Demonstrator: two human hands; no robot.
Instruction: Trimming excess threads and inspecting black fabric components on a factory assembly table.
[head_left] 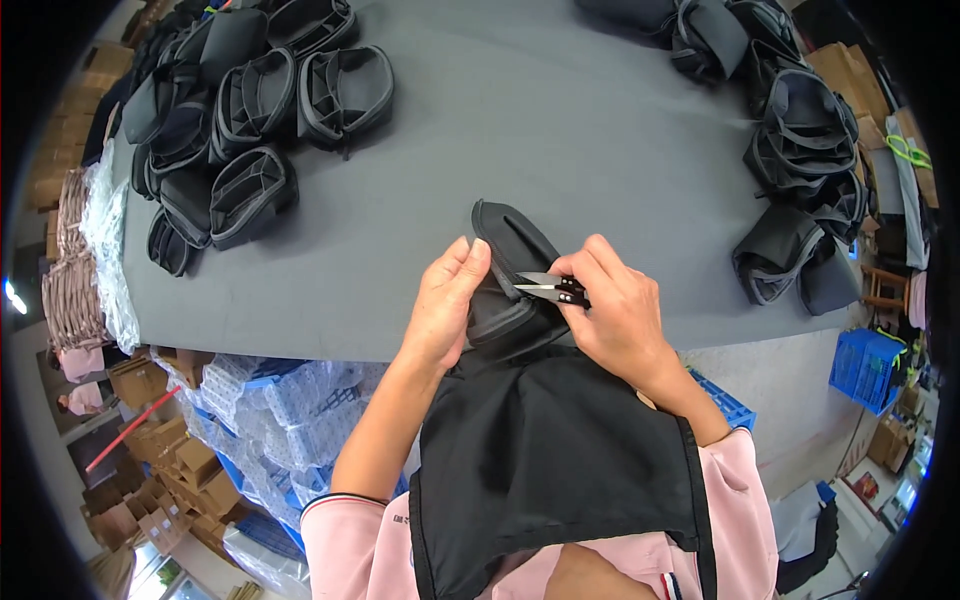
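A black zippered pouch (522, 238) is tilted up at the near edge of the grey table, its mouth partly open. My left hand (447, 295) grips its left side, the thumb on the zippered rim. In my right hand (617, 310) is a pair of thread snips (545, 286) with dark handles and bright blades. The blades point left and lie across the pouch's zipper edge, slightly apart. Whether a thread is between them is too small to tell.
Several black pouches (254, 190) are heaped at the table's left, and several more (800, 130) at its right. Bubble wrap (290, 410) covers blue crates below the near edge. Another blue crate (866, 370) stands at the right.
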